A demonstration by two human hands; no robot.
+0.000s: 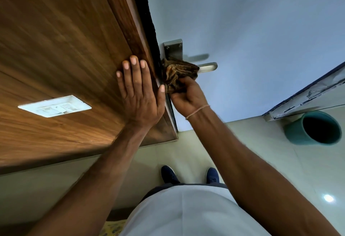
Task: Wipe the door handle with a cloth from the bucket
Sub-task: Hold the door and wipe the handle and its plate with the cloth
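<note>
A steel lever door handle (208, 66) on a steel backplate (173, 49) is fixed to a pale blue-white door (242, 30). A brown striped cloth (178, 73) is bunched over the handle's inner part, next to the door's edge. My right hand (188, 96) grips the cloth from below and holds it against the handle. My left hand (139, 94) lies flat, fingers straight, on the wooden door frame (74, 40) just left of the handle. A green bucket (313, 127) stands on the floor at the right.
A white switch plate (55, 105) sits on the wood panel at left. Beige floor tiles (261, 151) lie below, with my two blue shoes (190, 176) near the middle. A worn door threshold strip (306, 96) runs behind the bucket.
</note>
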